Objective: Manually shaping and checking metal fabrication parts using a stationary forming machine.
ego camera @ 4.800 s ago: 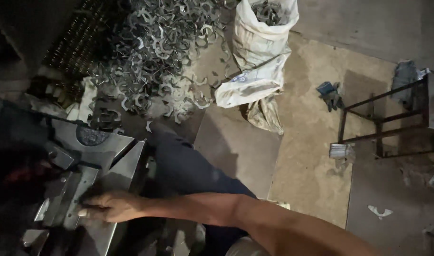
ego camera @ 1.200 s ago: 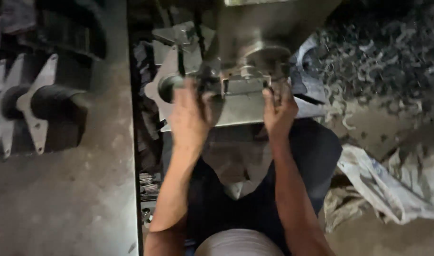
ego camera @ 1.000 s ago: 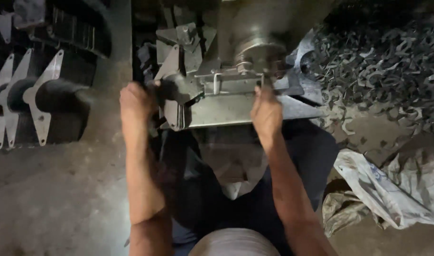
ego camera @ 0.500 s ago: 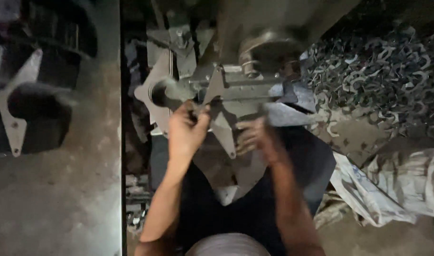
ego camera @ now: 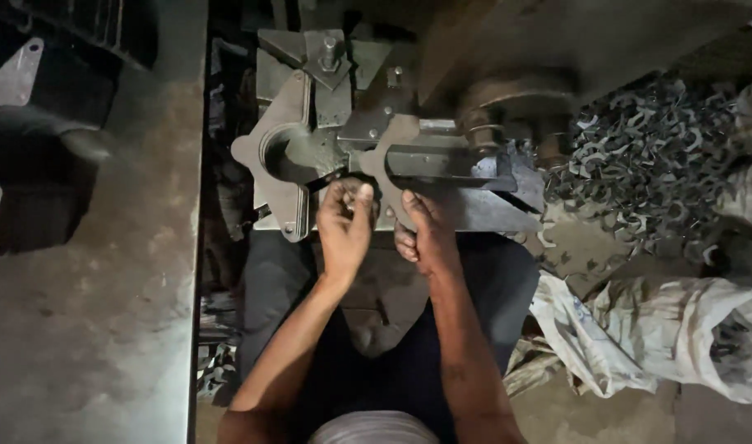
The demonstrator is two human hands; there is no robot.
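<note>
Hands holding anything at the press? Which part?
Both hands grip a flat metal bracket plate at its near curved edge: left hand, right hand. The exact finger hold is hard to tell.

The press [ego camera: 441,164] and its flat plates [ego camera: 277,164] are dull grey metal, greasy and matt. The scrap pile [ego camera: 655,156] glints like bare steel; the sack [ego camera: 680,337] is coarse woven plastic.

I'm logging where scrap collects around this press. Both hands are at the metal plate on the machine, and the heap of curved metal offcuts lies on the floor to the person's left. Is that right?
Not quite. In the head view the heap of offcuts lies to the person's right, above the white sack. The rest holds: the left hand and right hand are both at the metal plate on the machine.
</note>
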